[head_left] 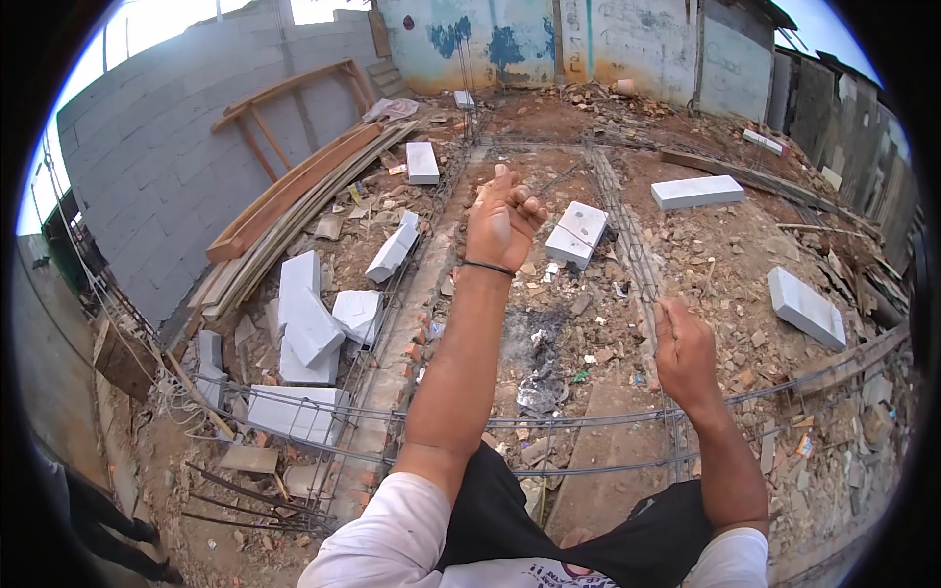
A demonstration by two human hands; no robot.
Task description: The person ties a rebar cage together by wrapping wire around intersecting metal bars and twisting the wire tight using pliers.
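Two bare hands show in the head view: the left hand (505, 218) loosely curled, the right hand (684, 351) bunched near a rebar cage (624, 227) that runs across the rubble (730, 284). Whether either pinches anything, I cannot tell.

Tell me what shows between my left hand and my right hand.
In the head view, a white block with dark spots, rubble and a rebar cage appear between your left hand and right hand.
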